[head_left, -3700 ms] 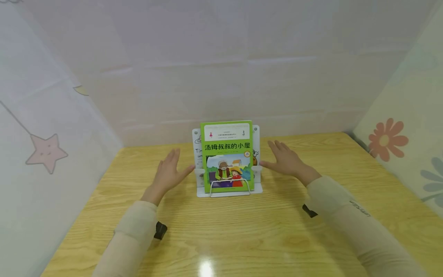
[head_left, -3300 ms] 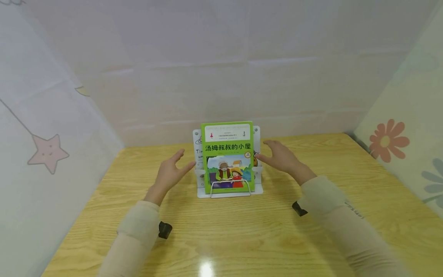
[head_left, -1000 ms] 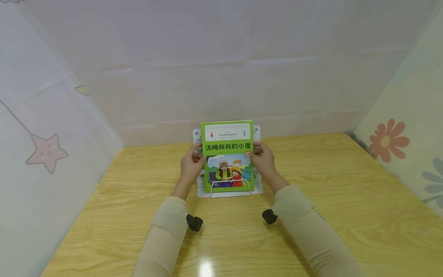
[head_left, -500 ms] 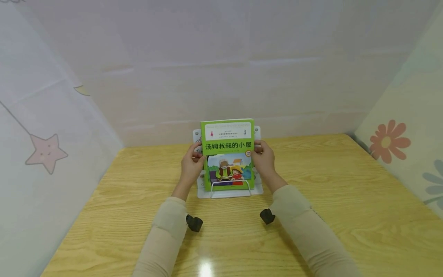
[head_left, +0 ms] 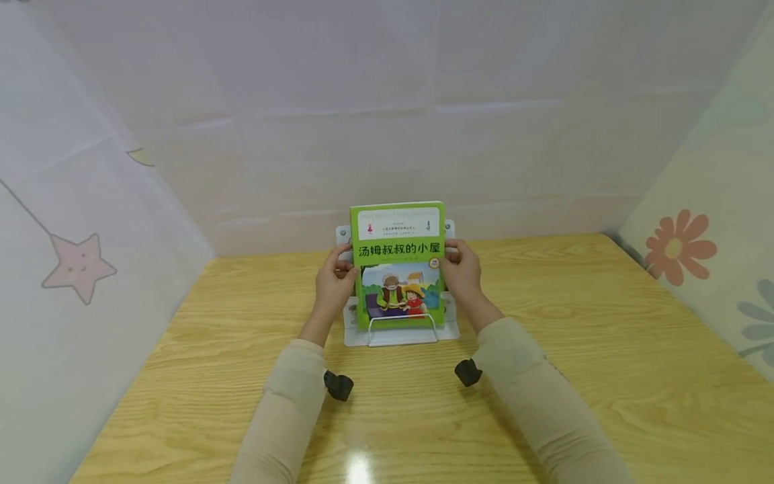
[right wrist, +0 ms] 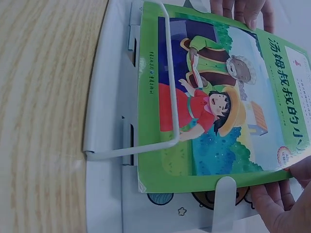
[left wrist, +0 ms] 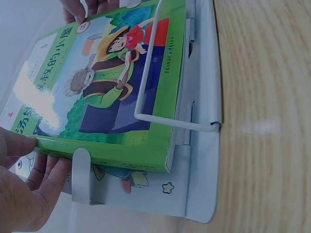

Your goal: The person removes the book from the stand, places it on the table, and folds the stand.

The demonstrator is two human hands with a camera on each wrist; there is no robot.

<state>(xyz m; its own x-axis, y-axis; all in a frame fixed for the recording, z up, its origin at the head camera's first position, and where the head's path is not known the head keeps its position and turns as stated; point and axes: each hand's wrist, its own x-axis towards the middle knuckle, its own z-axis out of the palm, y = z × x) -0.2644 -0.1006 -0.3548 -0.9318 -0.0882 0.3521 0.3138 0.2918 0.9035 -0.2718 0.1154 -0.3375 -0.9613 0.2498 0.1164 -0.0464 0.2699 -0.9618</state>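
A green picture book with two cartoon figures on its cover stands upright in a white book stand. My left hand grips the book's left edge, thumb at the front edge and fingers behind. On the opposite side, my right hand pinches the right edge in the same way. The left wrist view shows the book's lower edge raised off the stand's base ledge, still behind the wire bar. In the right wrist view, a white side clip overlaps the cover's edge.
The stand rests on a wood-grain table, near its back edge. Behind it hangs a pale cloth backdrop, with a pink star printed on the left side and a red flower on the right.
Both hands came in from the sides and took hold of the book's edges. Over the last second the book has risen a little in the stand, which has stayed in place.
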